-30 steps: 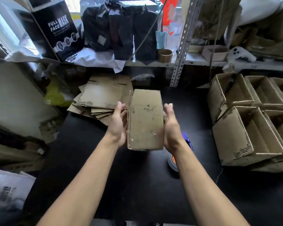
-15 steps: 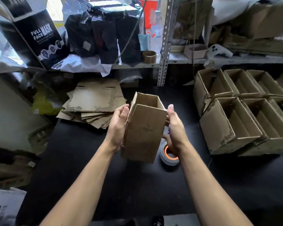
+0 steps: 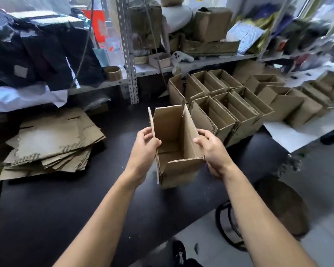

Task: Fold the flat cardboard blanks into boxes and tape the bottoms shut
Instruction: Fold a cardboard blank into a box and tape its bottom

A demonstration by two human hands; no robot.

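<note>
Box (image 3: 178,143) upright, open top, between hands; left hand (image 3: 145,149) grips left wall, right hand (image 3: 212,149) grips right wall.

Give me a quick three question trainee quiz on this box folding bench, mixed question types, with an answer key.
1. True or false: both hands grip the open brown cardboard box.
2. The stack of flat brown cardboard blanks lies on which side of the black table: A left, B right?
3. Fill in: the finished open cardboard boxes stand to the held box's ____.

Key: 1 true, left hand and right hand; 2 A; 3 right.
</note>
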